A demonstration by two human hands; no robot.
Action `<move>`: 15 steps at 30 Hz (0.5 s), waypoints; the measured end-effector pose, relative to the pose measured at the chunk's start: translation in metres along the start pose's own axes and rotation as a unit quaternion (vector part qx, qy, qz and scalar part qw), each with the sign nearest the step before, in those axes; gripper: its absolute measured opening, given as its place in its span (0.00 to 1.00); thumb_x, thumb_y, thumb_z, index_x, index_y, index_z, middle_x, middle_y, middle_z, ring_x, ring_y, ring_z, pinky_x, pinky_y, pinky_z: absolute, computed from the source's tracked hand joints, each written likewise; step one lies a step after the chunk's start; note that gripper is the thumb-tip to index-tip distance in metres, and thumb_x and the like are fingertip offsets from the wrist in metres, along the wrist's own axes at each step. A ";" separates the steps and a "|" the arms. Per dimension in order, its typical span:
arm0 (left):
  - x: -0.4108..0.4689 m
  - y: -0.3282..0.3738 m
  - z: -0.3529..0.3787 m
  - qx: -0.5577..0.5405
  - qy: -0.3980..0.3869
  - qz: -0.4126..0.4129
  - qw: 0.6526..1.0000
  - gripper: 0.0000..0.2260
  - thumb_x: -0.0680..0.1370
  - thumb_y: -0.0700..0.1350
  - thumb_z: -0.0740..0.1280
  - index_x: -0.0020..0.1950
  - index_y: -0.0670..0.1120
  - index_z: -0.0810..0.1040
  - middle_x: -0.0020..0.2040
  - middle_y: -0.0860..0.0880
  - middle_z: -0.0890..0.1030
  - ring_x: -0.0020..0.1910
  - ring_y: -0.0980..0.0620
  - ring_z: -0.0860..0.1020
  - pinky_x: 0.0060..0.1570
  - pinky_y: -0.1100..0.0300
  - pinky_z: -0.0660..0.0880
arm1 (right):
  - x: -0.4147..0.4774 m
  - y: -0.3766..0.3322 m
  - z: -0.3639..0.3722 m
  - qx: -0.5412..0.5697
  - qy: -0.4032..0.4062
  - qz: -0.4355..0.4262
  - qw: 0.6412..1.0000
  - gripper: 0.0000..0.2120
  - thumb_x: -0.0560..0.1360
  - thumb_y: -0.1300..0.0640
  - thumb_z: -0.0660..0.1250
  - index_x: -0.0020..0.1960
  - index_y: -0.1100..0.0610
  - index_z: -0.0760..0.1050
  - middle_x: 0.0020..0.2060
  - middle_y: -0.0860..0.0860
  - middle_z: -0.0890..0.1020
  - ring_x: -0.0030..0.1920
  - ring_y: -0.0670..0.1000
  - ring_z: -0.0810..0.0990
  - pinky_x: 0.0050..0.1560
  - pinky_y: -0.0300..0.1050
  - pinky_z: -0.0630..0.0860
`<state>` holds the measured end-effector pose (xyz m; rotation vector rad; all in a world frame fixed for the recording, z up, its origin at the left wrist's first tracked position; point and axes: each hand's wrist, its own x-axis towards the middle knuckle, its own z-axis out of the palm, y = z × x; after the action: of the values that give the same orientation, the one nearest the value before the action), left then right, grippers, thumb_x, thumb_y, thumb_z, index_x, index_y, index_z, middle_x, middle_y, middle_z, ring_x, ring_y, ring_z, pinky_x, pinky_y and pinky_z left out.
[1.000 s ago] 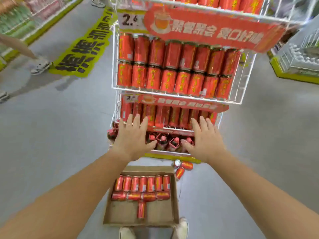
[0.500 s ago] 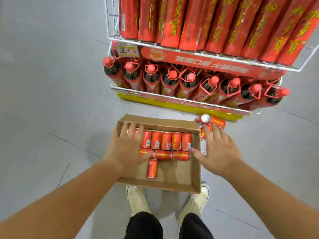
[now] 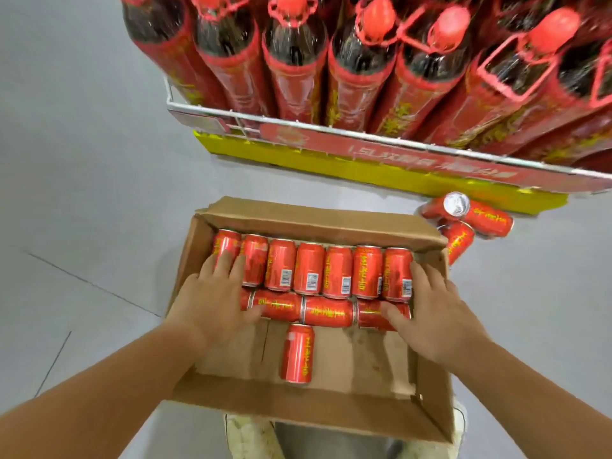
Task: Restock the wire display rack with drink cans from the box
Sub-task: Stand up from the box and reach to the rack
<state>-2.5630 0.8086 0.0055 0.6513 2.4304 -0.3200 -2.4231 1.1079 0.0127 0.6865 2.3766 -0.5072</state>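
Left hand (image 3: 215,303) fingers (image 3: 223,261) straight, released, flat on left-end cans of far row (image 3: 309,270); right hand (image 3: 433,313) fingers (image 3: 427,279) extended, unclenched, against right-end can, thumb on sideways can below. Row inside cardboard box (image 3: 314,405) on floor (image 3: 82,160); lone can (image 3: 298,352) nearer. Loose cans (image 3: 486,220) on floor beside wire rack (image 3: 331,129) holding bottles (image 3: 291,54)

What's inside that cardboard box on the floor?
Red cans: seven in the far row, a crosswise row nearer, one alone. The left hand and right hand cover the rows' ends, hiding any cans beneath.
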 end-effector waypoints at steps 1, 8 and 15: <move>0.011 -0.002 0.010 -0.020 0.011 -0.014 1.000 0.44 0.76 0.73 0.56 0.82 0.48 0.48 0.80 0.45 0.60 0.77 0.42 0.63 0.70 0.46 0.70 | 0.011 0.003 0.010 0.021 -0.007 0.016 1.000 0.43 0.71 0.29 0.57 0.79 0.48 0.51 0.75 0.51 0.64 0.73 0.58 0.65 0.70 0.60 0.70; 0.070 -0.021 0.058 -0.184 0.011 -0.152 0.971 0.38 0.78 0.65 0.64 0.80 0.46 0.55 0.71 0.44 0.68 0.69 0.43 0.72 0.64 0.45 0.74 | 0.067 0.013 0.062 0.124 -0.020 0.121 0.985 0.39 0.73 0.36 0.68 0.77 0.52 0.58 0.68 0.58 0.72 0.67 0.63 0.73 0.68 0.59 0.69; 0.109 -0.031 0.080 -0.206 -0.002 -0.202 0.957 0.23 0.81 0.47 0.66 0.71 0.38 0.64 0.65 0.39 0.71 0.55 0.43 0.79 0.57 0.51 0.78 | 0.099 0.024 0.092 0.222 0.034 0.192 0.955 0.28 0.73 0.50 0.75 0.64 0.61 0.65 0.58 0.63 0.76 0.55 0.65 0.78 0.54 0.58 0.75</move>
<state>-2.6170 0.7943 -0.1214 -0.0311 2.5028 0.0336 -2.4356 1.1156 -0.1233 1.3506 2.1217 -0.8633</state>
